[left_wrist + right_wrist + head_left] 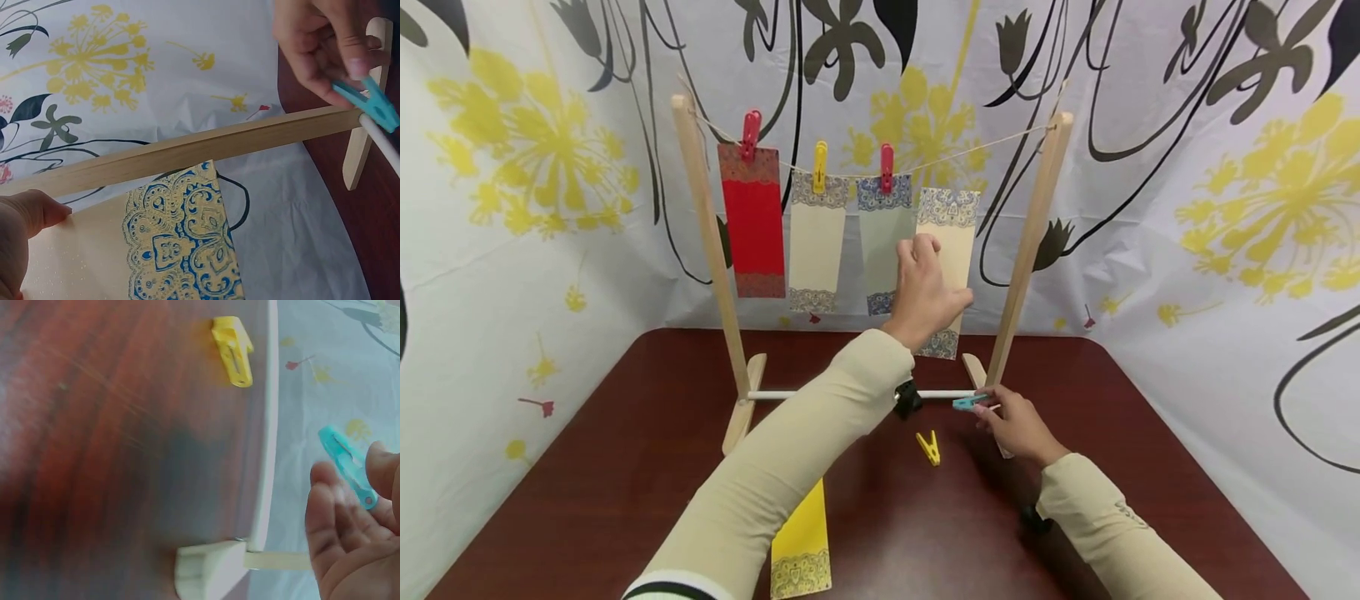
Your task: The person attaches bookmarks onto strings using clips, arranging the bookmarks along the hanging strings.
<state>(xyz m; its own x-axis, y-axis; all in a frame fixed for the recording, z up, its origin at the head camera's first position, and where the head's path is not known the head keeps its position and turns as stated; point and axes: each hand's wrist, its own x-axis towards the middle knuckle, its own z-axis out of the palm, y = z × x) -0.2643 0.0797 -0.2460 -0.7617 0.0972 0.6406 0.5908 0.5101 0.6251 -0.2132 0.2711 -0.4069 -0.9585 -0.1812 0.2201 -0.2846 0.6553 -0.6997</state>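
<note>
My left hand [925, 292] grips a cream card [950, 210] with blue lace-patterned ends, holding it upright at the right end of a row of hanging cards. In the left wrist view the thumb lies along the card's edge, and the blue pattern [181, 231] faces the camera. Low by the right post, my right hand [1021, 427] pinches a turquoise clothespin [968, 402] between thumb and fingers. The right wrist view shows this clothespin [347, 467] against the fingers. A yellow clothespin [929, 448] lies on the table, left of the right hand.
A string [992, 147] spans two wooden posts [1033, 225]. Clothespins hold a red card [754, 225], a cream card [816, 242] and a grey-green card [877, 242] on it. A white bar [947, 394] joins the feet. A yellow card [805, 542] lies under the left forearm.
</note>
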